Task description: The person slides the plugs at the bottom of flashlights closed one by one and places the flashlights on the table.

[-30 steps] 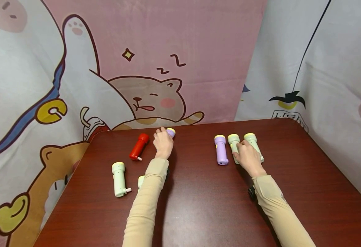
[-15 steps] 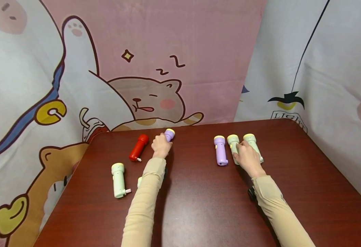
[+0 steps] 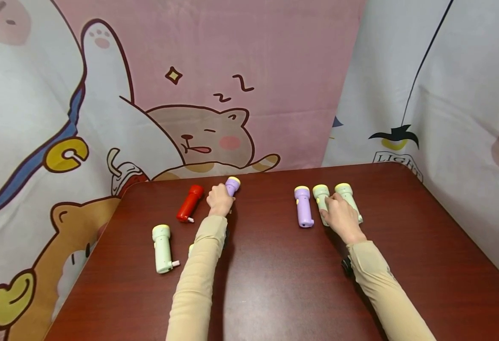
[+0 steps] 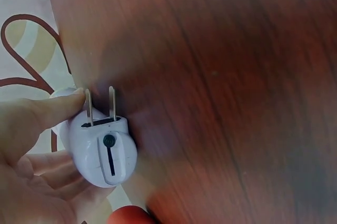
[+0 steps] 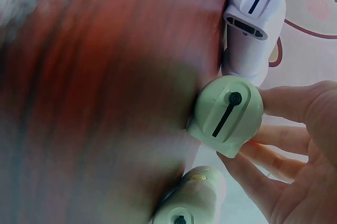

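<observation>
At the back of the table, my left hand (image 3: 221, 200) holds a purple flashlight (image 3: 232, 185) with a yellow rim. The left wrist view shows the flashlight's tail (image 4: 105, 155) with two metal plug prongs (image 4: 112, 103) standing out; my thumb lies by one prong and my fingers curl beneath the body. My right hand (image 3: 341, 219) grips a pale green flashlight (image 3: 321, 193), thumb on one side and fingers on the other, as the right wrist view shows its round tail (image 5: 227, 113). To its left lies another purple flashlight (image 3: 303, 207); to its right, a second pale green flashlight (image 3: 345, 191).
A red flashlight (image 3: 190, 203) lies left of my left hand, a small prong end showing. Nearer sits a pale green flashlight (image 3: 162, 249) with its plug out. My left sleeve mostly hides another pale one (image 3: 191, 249). A printed cloth (image 3: 300, 85) hangs behind the brown table (image 3: 270, 284).
My left hand has slid slightly back along the purple flashlight, toward me, so more of its head shows. My right hand stays on the green flashlight. The view has shifted a little.
</observation>
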`<control>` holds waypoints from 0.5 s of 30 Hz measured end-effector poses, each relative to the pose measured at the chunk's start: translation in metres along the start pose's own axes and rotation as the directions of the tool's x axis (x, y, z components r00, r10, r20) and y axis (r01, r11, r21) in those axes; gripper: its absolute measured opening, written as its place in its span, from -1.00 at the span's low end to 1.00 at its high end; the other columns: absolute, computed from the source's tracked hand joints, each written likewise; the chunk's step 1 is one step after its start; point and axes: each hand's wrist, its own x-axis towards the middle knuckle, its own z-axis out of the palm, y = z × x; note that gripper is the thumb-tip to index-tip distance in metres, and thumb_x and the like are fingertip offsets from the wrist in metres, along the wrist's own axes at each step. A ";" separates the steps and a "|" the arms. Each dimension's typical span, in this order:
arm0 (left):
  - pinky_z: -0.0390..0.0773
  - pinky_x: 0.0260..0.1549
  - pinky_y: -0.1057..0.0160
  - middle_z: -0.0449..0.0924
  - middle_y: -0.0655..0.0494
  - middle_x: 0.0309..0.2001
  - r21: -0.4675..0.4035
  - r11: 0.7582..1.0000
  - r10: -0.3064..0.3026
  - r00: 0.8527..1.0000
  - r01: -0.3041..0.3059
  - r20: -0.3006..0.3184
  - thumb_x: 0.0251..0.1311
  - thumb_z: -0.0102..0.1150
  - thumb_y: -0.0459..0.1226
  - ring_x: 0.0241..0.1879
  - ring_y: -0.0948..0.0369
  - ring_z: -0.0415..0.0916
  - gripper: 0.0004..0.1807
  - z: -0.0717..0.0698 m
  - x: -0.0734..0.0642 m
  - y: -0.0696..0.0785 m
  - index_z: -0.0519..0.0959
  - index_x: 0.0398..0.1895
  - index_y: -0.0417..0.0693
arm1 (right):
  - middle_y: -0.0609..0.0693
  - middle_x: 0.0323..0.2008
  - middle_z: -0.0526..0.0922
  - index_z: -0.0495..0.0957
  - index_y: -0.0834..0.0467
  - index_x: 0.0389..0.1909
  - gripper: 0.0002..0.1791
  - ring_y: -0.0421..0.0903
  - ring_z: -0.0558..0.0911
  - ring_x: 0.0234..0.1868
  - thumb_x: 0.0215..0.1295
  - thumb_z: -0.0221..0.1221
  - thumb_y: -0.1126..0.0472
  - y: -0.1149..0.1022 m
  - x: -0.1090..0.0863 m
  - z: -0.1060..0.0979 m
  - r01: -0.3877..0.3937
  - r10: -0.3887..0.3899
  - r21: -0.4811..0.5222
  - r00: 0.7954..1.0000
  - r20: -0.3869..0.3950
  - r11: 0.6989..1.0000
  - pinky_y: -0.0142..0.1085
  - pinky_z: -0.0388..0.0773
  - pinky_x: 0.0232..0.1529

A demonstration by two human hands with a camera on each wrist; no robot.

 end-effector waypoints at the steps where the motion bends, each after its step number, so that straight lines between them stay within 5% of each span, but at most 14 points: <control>1: 0.58 -0.14 -0.07 0.63 -0.26 -0.10 -0.001 1.000 0.000 1.000 0.000 -0.001 -0.04 0.41 -0.20 -0.10 -0.17 0.61 -0.54 0.000 0.000 0.000 0.55 -0.10 -0.29 | 0.25 -0.14 0.53 0.57 0.30 -0.17 -0.73 0.29 0.60 -0.23 0.14 0.25 0.23 0.000 0.000 0.000 0.001 -0.001 -0.001 1.000 -0.001 1.000 0.16 0.51 -0.36; 15: 0.60 -0.20 -0.06 0.66 -0.23 -0.16 0.002 1.000 0.011 1.000 -0.011 -0.009 -0.06 0.42 -0.20 -0.16 -0.15 0.64 -0.59 0.002 0.001 -0.002 0.61 -0.18 -0.27 | 0.25 -0.14 0.54 0.57 0.30 -0.18 -0.72 0.30 0.60 -0.24 0.13 0.26 0.23 0.000 -0.001 0.001 0.016 -0.016 -0.006 1.000 -0.020 1.000 0.16 0.51 -0.39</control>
